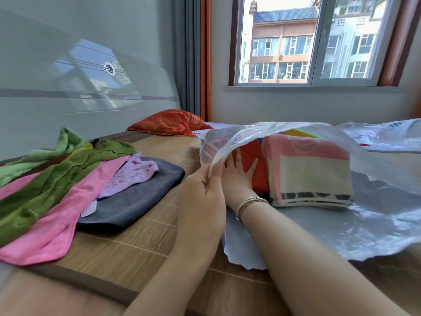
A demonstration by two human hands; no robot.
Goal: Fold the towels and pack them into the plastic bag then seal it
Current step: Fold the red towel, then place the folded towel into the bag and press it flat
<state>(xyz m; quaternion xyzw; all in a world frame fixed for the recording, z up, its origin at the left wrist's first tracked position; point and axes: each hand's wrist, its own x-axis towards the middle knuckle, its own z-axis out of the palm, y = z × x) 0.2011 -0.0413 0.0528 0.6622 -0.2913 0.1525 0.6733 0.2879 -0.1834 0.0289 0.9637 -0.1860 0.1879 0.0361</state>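
Sunlit bed mat (145,242) holds a clear plastic bag (341,224) whose top flap the left hand (202,195) pinches up, while the flat, open right hand (239,176) pushes a red towel (252,165) deeper inside, beside a folded pink towel (312,176).

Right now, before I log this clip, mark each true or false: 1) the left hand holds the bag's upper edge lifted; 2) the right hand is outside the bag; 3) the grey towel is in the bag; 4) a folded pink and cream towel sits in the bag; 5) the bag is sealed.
1) True: the left hand pinches the plastic bag mouth open.
2) False: the right hand reaches inside, against a red towel.
3) False: the grey towel lies outside.
4) True: pink and cream towel.
5) False: it is open.
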